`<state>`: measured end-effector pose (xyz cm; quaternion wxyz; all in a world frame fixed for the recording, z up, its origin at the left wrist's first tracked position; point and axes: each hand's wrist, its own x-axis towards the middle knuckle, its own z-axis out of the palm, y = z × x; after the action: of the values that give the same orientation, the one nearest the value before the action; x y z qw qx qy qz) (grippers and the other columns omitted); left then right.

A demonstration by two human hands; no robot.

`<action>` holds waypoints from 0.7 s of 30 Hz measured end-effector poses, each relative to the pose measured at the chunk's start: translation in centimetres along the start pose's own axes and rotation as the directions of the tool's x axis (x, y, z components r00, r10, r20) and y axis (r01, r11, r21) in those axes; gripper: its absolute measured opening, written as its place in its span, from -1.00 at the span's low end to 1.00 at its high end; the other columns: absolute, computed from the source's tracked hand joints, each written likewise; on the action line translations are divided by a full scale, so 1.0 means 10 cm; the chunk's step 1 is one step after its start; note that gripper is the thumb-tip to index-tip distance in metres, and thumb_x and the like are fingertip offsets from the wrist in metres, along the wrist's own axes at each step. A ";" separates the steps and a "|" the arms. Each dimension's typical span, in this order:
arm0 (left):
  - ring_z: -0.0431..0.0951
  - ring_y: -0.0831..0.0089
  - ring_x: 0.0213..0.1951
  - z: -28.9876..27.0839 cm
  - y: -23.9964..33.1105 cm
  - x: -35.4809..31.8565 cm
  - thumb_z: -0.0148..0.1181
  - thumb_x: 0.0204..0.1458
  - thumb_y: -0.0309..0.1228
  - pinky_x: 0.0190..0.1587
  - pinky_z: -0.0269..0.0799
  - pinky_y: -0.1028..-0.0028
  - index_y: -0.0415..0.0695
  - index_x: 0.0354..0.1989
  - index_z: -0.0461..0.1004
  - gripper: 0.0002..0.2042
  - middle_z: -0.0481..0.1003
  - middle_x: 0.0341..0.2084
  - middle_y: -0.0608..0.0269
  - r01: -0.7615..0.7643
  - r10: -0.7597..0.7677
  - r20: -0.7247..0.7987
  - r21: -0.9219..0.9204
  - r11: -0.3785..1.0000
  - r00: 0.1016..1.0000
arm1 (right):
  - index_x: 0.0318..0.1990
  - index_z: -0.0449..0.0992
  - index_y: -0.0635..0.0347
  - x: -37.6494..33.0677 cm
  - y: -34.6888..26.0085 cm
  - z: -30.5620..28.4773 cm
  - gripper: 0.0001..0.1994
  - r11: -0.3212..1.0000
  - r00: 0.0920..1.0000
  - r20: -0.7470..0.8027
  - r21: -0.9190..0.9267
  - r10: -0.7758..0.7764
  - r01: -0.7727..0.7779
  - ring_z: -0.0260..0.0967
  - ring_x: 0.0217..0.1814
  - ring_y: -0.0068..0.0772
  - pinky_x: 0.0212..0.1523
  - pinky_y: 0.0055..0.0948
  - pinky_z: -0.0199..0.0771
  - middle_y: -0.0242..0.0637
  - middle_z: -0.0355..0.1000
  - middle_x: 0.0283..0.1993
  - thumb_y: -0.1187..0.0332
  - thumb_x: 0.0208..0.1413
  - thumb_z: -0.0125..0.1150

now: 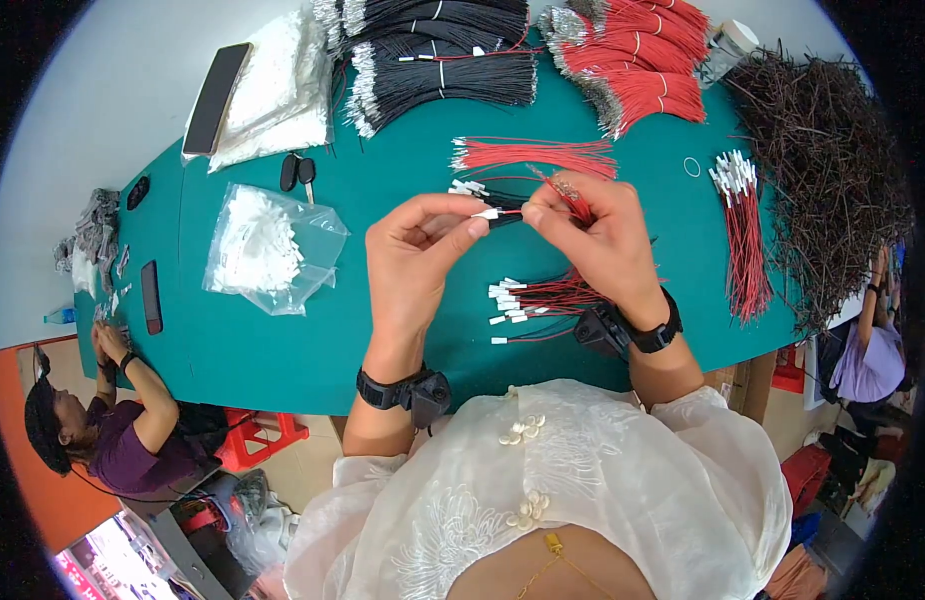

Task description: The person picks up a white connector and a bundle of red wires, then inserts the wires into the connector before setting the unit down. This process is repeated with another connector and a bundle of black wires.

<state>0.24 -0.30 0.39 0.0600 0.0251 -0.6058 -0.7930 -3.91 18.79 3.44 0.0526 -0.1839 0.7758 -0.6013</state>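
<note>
Between the thumb and forefinger of my left hand [405, 262] is a small white connector housing [490, 214]. My right hand [613, 240] closes around several red wires [575, 203] with metal terminals and pinches one wire just right of the housing. That wire's end meets the housing; how deep it sits is too small to tell. Beyond my hands lies a row of red wires [533, 153]. Black wires with white housings [470, 187] are partly hidden behind my fingers. Nearer me, partly beneath my right wrist, are red and black wires with white housings [545, 296].
A clear bag of white housings [255, 245] lies left, near keys [298, 175] and a phone [219, 98] on white bags [283, 95]. Black wire bundles [443, 80] and red ones [638, 65] line the back. A dark wire heap [818, 170] stands right; a co-worker [133, 430] sits left.
</note>
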 end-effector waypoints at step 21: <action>0.57 0.61 -0.32 0.04 -0.03 -0.04 0.29 -0.01 -0.71 -0.26 0.47 0.64 -0.30 -0.28 0.59 -0.87 0.61 -0.30 0.20 -0.059 0.061 -0.028 0.071 0.996 0.998 | -0.39 0.49 0.30 -0.01 0.06 0.05 -0.89 0.998 0.999 0.012 0.039 0.045 -0.046 0.08 -0.51 -0.82 -0.54 -0.64 0.02 -0.60 0.27 -0.55 0.47 0.13 0.24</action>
<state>0.58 0.24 0.22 0.0920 0.0211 -0.6329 -0.7685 -3.76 18.48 2.74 0.0741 -0.1686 0.7676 -0.6139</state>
